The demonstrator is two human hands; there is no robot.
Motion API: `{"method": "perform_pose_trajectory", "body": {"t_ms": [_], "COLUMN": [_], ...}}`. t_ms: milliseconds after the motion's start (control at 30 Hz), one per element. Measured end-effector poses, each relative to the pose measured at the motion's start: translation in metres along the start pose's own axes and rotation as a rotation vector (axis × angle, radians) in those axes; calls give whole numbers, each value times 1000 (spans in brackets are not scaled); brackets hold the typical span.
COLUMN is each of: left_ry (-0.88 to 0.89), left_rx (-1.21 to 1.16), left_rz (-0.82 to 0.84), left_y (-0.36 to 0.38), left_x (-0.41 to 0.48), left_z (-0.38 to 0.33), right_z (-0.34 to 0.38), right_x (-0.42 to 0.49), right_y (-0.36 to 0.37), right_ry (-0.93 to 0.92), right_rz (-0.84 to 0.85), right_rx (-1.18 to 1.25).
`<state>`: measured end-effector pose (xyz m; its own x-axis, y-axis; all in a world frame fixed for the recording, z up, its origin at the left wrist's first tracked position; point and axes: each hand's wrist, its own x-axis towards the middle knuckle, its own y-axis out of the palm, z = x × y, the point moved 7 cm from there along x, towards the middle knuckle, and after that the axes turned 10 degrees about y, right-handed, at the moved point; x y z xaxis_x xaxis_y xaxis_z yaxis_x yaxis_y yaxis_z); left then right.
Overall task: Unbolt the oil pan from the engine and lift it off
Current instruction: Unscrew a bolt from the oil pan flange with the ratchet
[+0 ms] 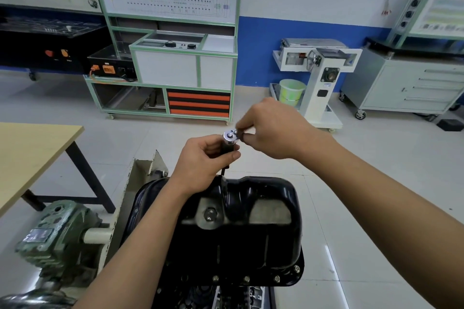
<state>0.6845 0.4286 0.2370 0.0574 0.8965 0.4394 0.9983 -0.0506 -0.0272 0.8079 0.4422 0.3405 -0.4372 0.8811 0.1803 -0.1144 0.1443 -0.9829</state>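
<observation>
Engine (226, 296) at bottom edge, black pan (251, 241) sits on top of it.
Bolts (246, 278) in place along near flange, so pan not yet free.
Pan looks like stiff pressed steel: glossy, probably oily-slick, moderate weight, seal may stick.
Best hold, judged: flange at opposite sides, lift level.
Above far rim: left hand (200, 158) wrapped round ratchet (229, 137) handle.
Right hand (271, 130) pinches its chrome head.

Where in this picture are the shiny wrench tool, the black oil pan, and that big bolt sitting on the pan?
ratchet (230, 137): head view, on its shiny round head.
oil pan (271, 241): head view, on its black upper surface.
big bolt (210, 214): head view, on the bolt's head.
</observation>
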Motion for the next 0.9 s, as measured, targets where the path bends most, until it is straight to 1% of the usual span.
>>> {"method": "perform_pose_trajectory", "body": {"t_ms": [67, 100, 167, 200, 267, 367, 467, 533, 567, 633, 767, 833, 900], "left_ry": [39, 56, 77, 82, 85, 80, 52, 11, -7, -26, -43, -35, -14], "left_rx": [1, 2, -9, -23, -42, -13, 0, -22, -38, -69, -87, -72, -44], "left_rz": [-18, -14, -5, -8, -23, -40, 6, 52, 68, 87, 127, 116, 82], "left_y": [1, 1, 2, 2, 0, -4, -3, 1, 2, 3, 3, 3, 3], "left_x": [2, 2, 3, 3, 2, 3, 3, 1, 0, 0, -1, -1, -1], "left_z": [-4, -5, -5, -5, -4, -4, -1, 2, 2, 1, 0, -1, -2], "right_z": [-3, -1, 10, 17, 24, 19, 11, 9, 8, 4, 11, 12, 10], "right_x": [-3, -7, -16, -21, -22, -17, -9, -5, -3, 1, -1, -3, -3], "right_y": [-1, 2, 14, 20, 22, 11, 4, -1, -1, 1, 9, 10, 12], "right_ry": [89, 120, 134, 129, 131, 121, 73, 44, 38, 20, -136, -155, -133], "right_rz": [72, 142, 313, 356, 336, 269, 216, 93, 36, -3, 56, 81, 70], "right_rx": [17, 40, 168, 232, 310, 257, 93, -93, -139, -115, 104, 198, 167]}}
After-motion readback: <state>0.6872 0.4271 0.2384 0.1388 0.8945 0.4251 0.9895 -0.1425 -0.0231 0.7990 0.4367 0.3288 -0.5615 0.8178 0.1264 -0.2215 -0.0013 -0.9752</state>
